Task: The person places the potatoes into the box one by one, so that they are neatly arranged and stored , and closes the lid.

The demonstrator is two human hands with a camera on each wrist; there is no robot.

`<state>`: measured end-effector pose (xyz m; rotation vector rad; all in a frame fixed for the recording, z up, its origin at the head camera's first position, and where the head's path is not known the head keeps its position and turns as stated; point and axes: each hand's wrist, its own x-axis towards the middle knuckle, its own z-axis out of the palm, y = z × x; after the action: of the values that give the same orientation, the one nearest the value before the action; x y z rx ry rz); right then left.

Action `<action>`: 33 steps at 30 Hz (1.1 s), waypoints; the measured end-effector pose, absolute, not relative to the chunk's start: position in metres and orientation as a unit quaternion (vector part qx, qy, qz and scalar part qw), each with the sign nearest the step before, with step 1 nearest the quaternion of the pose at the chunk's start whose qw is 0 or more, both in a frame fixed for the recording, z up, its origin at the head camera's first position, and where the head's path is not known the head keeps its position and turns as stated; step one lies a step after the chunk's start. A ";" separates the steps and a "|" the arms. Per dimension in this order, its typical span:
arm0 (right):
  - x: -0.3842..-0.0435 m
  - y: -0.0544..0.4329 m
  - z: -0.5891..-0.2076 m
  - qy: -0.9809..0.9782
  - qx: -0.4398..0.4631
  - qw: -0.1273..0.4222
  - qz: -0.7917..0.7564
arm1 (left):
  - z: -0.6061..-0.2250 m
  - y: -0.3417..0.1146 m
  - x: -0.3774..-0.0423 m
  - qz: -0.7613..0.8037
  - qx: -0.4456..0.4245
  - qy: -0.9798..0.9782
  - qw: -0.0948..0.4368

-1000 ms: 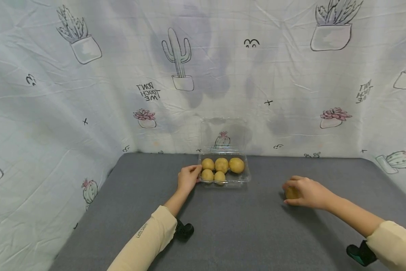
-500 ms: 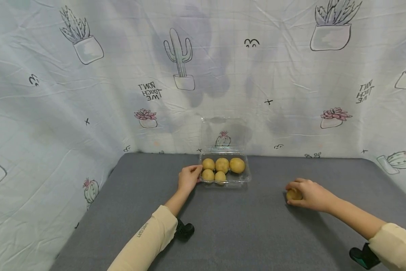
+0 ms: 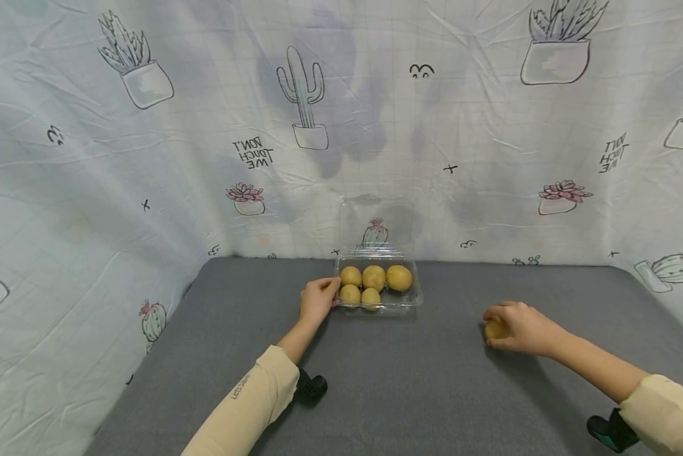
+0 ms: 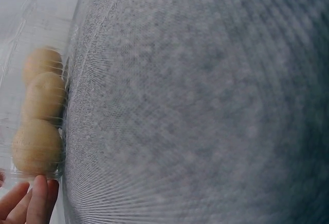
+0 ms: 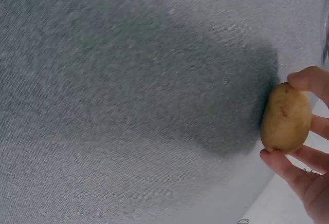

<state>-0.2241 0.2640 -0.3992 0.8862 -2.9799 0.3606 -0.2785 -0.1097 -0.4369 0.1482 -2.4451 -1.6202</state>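
A clear plastic clamshell box (image 3: 379,310) stands at the back of the table, its lid (image 3: 398,221) raised. Several yellow-brown potatoes (image 3: 373,278) lie in it in two rows, the front right spot bare. My left hand (image 3: 317,299) holds the box at its left end; the left wrist view has its fingertips (image 4: 39,185) right at the end wall, beside a potato (image 4: 37,147). Well to the right, my right hand (image 3: 526,328) grips another potato (image 5: 286,118) low over the cloth, thumb at one end and fingertips at the other.
Grey cloth (image 3: 398,386) covers the table. A white curtain (image 3: 376,114) printed with cacti hangs close behind the box and along the left side. Dark wrist mounts (image 3: 311,387) hang below both sleeves.
My right hand has shifted slightly right and toward me with the potato. My left hand and the box stay where they were.
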 end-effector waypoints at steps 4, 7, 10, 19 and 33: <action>-0.226 0.263 -0.398 -0.947 0.299 -0.003 0.117 | -0.438 -0.110 -0.279 -0.548 0.051 -0.829 0.102; -0.227 0.263 -0.396 -0.939 0.322 -0.015 0.122 | -0.438 -0.110 -0.280 -0.546 0.053 -0.830 0.100; -0.231 0.263 -0.394 -0.928 0.350 -0.019 0.127 | -0.437 -0.109 -0.279 -0.546 0.051 -0.831 0.099; -0.244 0.243 -0.380 -0.915 0.377 -0.016 0.142 | -0.437 -0.109 -0.277 -0.548 0.052 -0.829 0.099; -0.275 0.167 -0.351 -0.908 0.369 0.040 0.195 | -0.437 -0.110 -0.280 -0.546 0.052 -0.830 0.100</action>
<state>-0.2748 0.1667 -0.3511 1.1299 -2.7824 0.5985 -0.2801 -0.1095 -0.4370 0.1527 -2.4543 -1.6155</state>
